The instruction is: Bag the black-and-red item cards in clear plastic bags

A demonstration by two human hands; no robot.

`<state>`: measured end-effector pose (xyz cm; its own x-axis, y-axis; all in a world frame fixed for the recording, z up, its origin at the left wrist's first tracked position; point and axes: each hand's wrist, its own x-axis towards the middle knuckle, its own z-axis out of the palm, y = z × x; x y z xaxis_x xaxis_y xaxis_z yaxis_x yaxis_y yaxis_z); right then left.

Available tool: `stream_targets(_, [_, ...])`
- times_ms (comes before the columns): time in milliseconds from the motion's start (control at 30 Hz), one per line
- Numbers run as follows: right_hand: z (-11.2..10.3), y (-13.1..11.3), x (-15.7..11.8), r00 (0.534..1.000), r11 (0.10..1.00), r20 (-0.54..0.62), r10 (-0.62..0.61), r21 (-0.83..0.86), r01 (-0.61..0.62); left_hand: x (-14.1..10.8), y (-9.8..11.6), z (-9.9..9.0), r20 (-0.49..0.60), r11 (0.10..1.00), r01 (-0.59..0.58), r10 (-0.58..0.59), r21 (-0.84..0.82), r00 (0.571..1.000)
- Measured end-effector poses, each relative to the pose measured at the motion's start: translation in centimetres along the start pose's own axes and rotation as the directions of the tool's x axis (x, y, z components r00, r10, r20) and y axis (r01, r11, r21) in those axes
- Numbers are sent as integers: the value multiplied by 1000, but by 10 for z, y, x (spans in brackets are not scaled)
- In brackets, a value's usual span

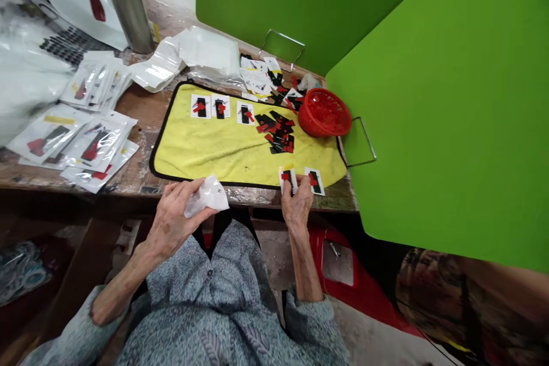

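Observation:
My left hand (169, 217) pinches a small white translucent plastic bag (209, 195) just off the table's front edge. My right hand (297, 204) grips a small white card with black and red pieces on it (287, 175), low over the front edge of a black-bordered yellow cloth (193, 148). Right beside that hand lies a similar card (315, 181). Three more such cards, the left one (200, 106) included, line the cloth's back part. Right of them is a loose pile of black and red pieces (279, 132). My right fingertips are partly hidden.
A red plastic basket (323, 112) of red pieces stands at the cloth's right. Filled bags (94, 146) are heaped at left, near a steel flask (131, 6). White bags (210, 51) lie behind the cloth. Green panels (441, 97) border the right; another person's arm (506, 291) is beyond.

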<state>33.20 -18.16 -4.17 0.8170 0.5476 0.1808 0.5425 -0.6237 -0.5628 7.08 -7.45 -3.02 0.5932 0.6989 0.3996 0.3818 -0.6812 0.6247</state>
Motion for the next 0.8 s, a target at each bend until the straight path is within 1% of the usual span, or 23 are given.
stream_targets(67, [-9,-11,-3,998,994,62,-2,109,-5,1,2,-1,-1,1000,15,-15,-21,1000])
stream_targets(100, [-14,-19,-6,992,982,128,-3,186,-21,2,3,-2,5,999,20,-20,-30,1000])
stream_targets(133, [-19,-28,-9,976,960,217,-18,276,-44,2,3,-2,14,999,24,-24,-35,1000])
stream_targets(167, [-24,-38,-12,948,931,312,-54,360,-66,3,3,-3,25,999,28,-28,-36,999])
stream_targets(200, [-28,-49,-16,914,903,393,-106,423,-77,4,4,-3,38,999,33,-32,-35,999])
stream_targets(267, [-34,-69,-23,842,864,491,-226,500,-60,4,4,-3,54,999,44,-43,-31,998])
stream_targets(333, [-35,-83,-28,778,850,540,-321,527,-15,4,4,-3,60,998,49,-47,-34,997])
stream_targets(400, [-34,-89,-31,712,853,587,-384,521,30,4,4,-3,62,998,51,-48,-42,997])
stream_targets(500, [-34,-90,-29,616,875,667,-419,477,80,3,2,-2,78,998,40,-36,-45,996])
stream_targets(567, [-36,-89,-24,549,884,720,-425,462,78,3,1,-2,103,999,32,-28,-38,994])
stream_targets(633, [-38,-88,-18,465,880,768,-440,472,54,2,0,-3,136,999,33,-29,-28,990])
stream_targets(700, [-39,-87,-10,368,875,806,-463,482,44,2,0,-4,164,1000,26,-23,-17,986])
stream_targets(767, [-37,-85,-2,284,873,830,-480,483,64,2,0,-5,192,1000,1,0,-8,981])
stream_targets(800, [-35,-85,0,250,875,840,-481,477,81,2,1,-5,206,1000,-17,18,-7,978])
